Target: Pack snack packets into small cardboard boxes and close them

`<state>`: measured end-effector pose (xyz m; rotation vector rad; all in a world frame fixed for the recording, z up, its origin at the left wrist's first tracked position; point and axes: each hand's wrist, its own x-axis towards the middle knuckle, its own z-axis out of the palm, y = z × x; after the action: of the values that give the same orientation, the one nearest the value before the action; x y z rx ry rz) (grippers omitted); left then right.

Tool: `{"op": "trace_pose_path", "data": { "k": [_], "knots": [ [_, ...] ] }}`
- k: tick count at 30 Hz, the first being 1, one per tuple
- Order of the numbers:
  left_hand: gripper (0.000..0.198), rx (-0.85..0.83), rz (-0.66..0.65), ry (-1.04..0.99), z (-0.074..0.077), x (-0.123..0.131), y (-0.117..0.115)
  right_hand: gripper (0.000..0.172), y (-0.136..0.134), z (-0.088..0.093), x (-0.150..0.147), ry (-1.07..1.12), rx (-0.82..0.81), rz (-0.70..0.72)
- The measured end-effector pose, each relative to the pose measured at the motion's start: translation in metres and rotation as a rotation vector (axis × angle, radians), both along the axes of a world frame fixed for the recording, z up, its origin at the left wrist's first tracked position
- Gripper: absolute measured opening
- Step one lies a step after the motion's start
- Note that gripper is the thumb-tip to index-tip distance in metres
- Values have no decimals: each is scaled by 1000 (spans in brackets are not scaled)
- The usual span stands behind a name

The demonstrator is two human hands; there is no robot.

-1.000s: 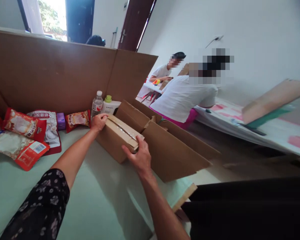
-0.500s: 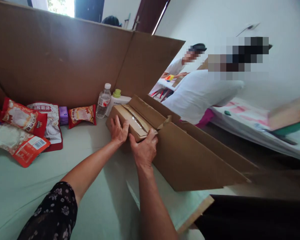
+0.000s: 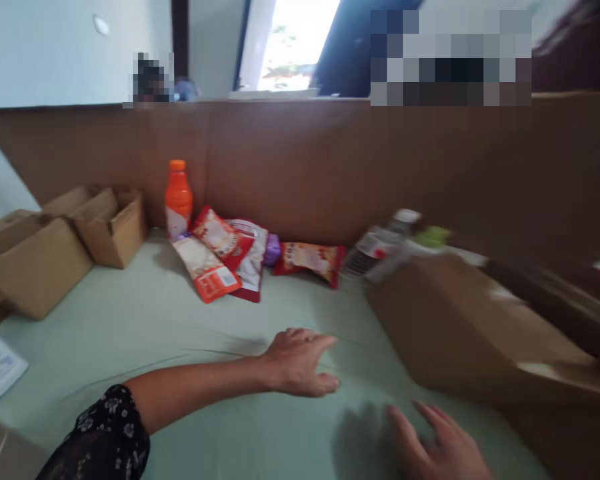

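Observation:
My left hand (image 3: 300,363) hovers over the pale green tabletop (image 3: 145,313), fingers apart and holding nothing. Low at the right, my right hand (image 3: 437,443) also has its fingers apart, with nothing in them; the frame edge cuts off part of it. Nearest to the right hand is a long cardboard box (image 3: 430,320), its outline blurred. Ahead of my left hand lie a red snack packet (image 3: 310,259), a small purple pack (image 3: 272,250), a white and dark red bag (image 3: 253,267) and an orange and white pouch (image 3: 210,270). Another red packet (image 3: 223,237) rests on top of these bags.
A cardboard wall (image 3: 290,167) runs along the back. An orange bottle (image 3: 179,200) and open cardboard boxes (image 3: 40,267) stand at left, with a white device (image 3: 0,367) nearer. A clear bottle (image 3: 380,243) and a green-capped bottle (image 3: 433,237) are at right. People are beyond the wall.
Both hands have let go of the taped cardboard box and come back toward me over the table. The view has swung left, bringing the orange bottle and left-hand boxes into sight.

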<state>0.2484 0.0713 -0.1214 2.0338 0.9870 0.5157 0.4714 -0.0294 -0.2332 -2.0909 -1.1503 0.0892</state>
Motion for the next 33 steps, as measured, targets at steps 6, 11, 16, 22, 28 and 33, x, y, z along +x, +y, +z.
{"op": "trace_pose_path", "data": {
  "k": [6,11,16,22,28,33],
  "knots": [
    [62,191,542,-178,33,-170,-26,41,63,74,-179,67,239,656],
    [55,190,844,-285,10,-271,-69,52,156,177,-365,-176,63,1041],
    [47,129,1062,-349,-29,-334,-107,73,230,233,-494,-350,-143,1069],
    [43,103,1152,-347,-35,-370,-127,25,234,235,-502,-429,-221,1104],
    [72,222,1216,-543,-19,-363,-124,19,149,233,-338,-444,-295,1262],
    [100,373,914,-634,-13,-339,-116,43,69,200,-203,10,-97,1085]
  ]
}}
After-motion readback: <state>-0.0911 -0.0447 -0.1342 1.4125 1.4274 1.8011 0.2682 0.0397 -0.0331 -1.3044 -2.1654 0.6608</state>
